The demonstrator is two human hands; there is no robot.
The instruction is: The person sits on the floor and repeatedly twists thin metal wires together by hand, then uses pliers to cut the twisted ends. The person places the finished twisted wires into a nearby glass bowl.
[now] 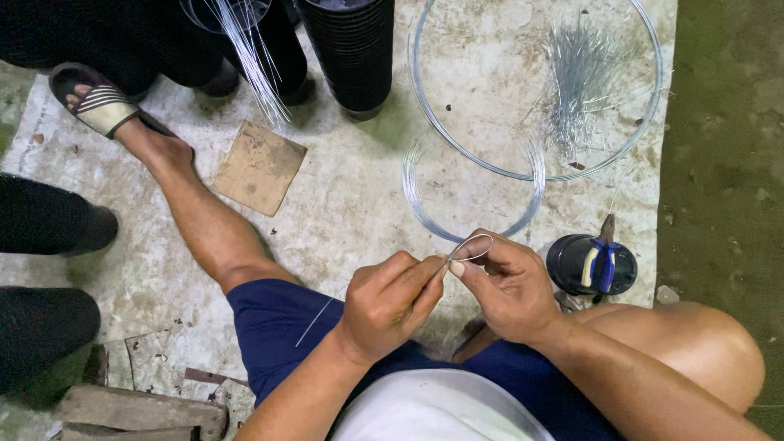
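Taking the small wire coil [474, 192] on the pale ground sheet [351, 196] as the landmark: far to its left, near the sheet's upper left corner, a foot in a striped sandal [102, 106] rests at the end of the person's outstretched leg, and dark black shapes lie beyond the sheet's left edge. Nearer the coil, still to its left, a flat square of brown cardboard [260, 167] lies on the sheet, with a bundle of straight thin wires [249, 57] slanting above it and a tall stack of black pots [353, 53] standing up-left of the coil. Just below the coil, the left hand [390, 304] is closed, its thumb and fingers pinching one end of a short wire piece [471, 249]; a straight tail of that wire runs down-left across the blue shorts [278, 327]. The wire piece itself is bent into a small loop right under the coil's lower edge, between the two hands. The right hand [510, 286] is also closed, gripping the loop's other side with thumb and forefinger, touching the left hand's fingertips. Above and right of the coil lies a large wire ring [645, 122] with a pile of short cut wires [576, 77] inside it. Right of the coil and the right hand, pliers [600, 261] with blue and yellow handles lie on top of a round black pot [576, 265].
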